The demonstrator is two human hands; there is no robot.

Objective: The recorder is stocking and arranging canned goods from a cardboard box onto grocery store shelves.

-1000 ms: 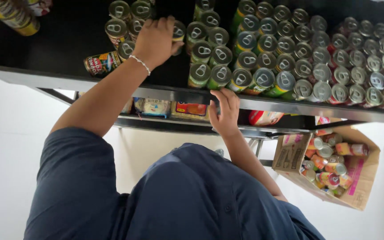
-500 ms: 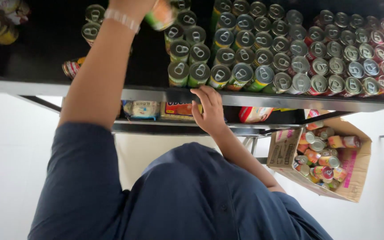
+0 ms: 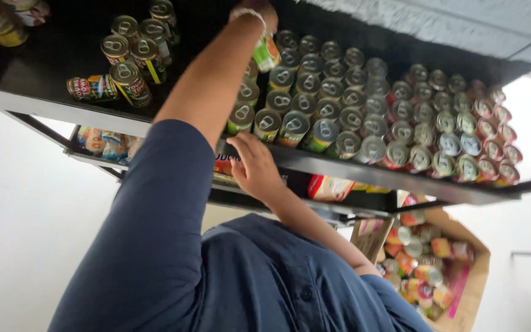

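A person's left hand (image 3: 254, 13) grips a green can (image 3: 267, 53) above the rows of cans (image 3: 364, 110) on a black shelf (image 3: 50, 98); the right hand (image 3: 254, 166) rests open-fingered against the shelf's front edge.

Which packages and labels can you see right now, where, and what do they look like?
Green-labelled can in left hand, above the rows: green and white.
Lying can, shelf's left: red, green, white label.
Cardboard box, lower right: brown, pink flap, holding cans.
Packet, lower shelf: red and white.
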